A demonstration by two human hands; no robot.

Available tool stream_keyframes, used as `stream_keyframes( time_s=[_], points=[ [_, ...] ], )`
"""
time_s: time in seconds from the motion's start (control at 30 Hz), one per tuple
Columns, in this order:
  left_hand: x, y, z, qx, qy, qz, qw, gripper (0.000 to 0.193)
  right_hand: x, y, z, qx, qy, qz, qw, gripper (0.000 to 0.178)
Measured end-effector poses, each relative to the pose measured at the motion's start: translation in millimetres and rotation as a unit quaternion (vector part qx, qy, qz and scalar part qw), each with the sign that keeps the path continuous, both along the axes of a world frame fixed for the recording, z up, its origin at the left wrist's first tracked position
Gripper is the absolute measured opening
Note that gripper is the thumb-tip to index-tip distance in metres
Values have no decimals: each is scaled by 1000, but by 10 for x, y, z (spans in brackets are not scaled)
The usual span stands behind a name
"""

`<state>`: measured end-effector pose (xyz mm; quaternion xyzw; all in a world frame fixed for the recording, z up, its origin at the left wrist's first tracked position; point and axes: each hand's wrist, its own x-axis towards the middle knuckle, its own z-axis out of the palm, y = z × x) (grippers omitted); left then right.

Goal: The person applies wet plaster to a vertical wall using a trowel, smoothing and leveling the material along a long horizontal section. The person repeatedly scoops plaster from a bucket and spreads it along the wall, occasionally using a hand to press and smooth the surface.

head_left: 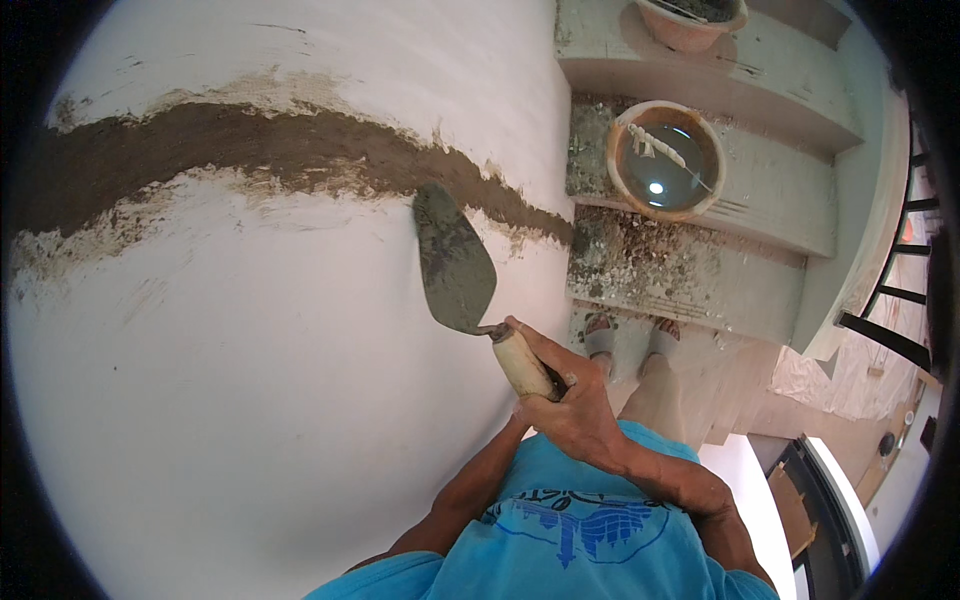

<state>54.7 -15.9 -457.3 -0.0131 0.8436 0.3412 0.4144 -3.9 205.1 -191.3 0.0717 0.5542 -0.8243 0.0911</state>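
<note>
My right hand [577, 405] is closed around the pale wooden handle of a trowel [455, 270], its thumb stretched along the handle toward the blade. Grey-green wet mortar coats the leaf-shaped blade. The blade's tip lies at the lower edge of a brown mortar band [290, 145] running across the white wall [250, 370]. My left forearm [468, 485] reaches up between the wall and my blue shirt. Its hand [527, 412] is mostly hidden behind the right hand and the handle end, so its fingers cannot be made out.
A round bucket of cloudy water [612, 165], with a pale-handled tool lying across it, stands on the stairs [770, 205]. Another tub [690, 35] with dark mortar sits a step higher. Mortar crumbs litter the steps near the wall. A dark railing [890, 345] runs along the right.
</note>
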Motion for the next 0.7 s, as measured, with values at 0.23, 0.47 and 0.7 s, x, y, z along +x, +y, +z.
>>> stream_keyframes(
  time_s=[0.23,0.47,0.7],
  points=[
    [-106,79,33,21,24,0,1000,59,-254,229,310,-82,28,45,995,80],
    [-210,210,280,38,60,-23,997,59,-367,507,136,-107,-10,24,994,79],
    [-394,461,1356,26,127,-91,987,51,-372,449,-78,-24,56,-5,998,72]
  ],
)
